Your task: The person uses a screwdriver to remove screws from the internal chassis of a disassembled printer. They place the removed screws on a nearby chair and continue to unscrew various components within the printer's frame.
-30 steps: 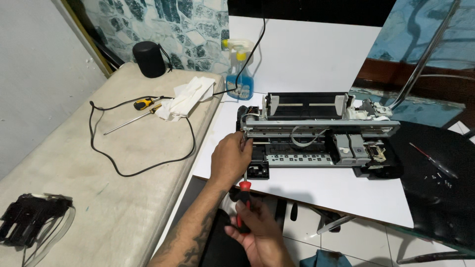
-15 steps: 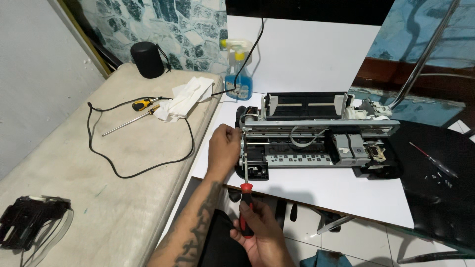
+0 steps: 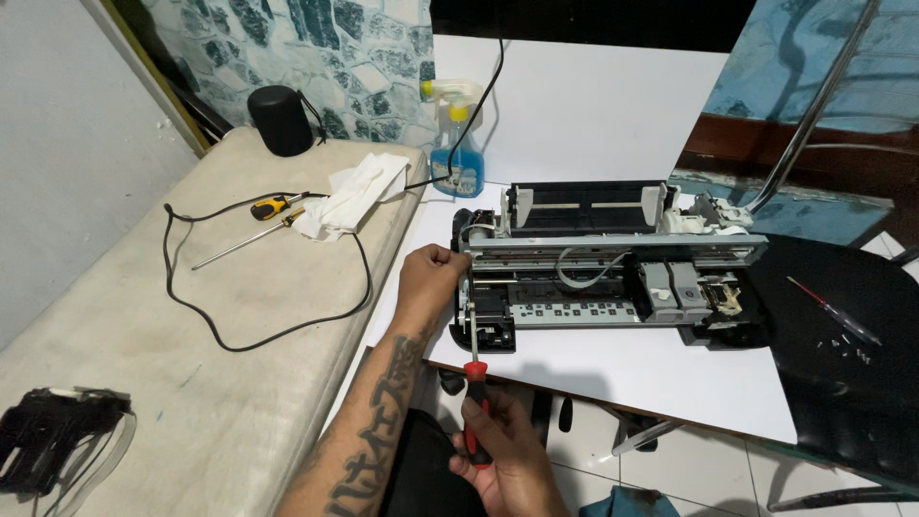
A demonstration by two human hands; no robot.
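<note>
a: which way does the screwdriver (image 3: pixel 474 378) point?
b: long axis near upright, red handle low, tip up at the printer's (image 3: pixel 613 273) left end.
a: the hands?
b: right hand (image 3: pixel 503 450) wraps the handle, below the table (image 3: pixel 593 373) edge. left hand (image 3: pixel 431 278) is curled, fingers pressed on the printer's left side, forearm stretched up from below.
a: any change?
b: the left hand has slid up and left along the frame; the screwdriver stands straighter.
a: around them?
b: a yellow screwdriver (image 3: pixel 273 205), cable (image 3: pixel 268 330) and cloth (image 3: pixel 349 191) lie on the bench at left.
</note>
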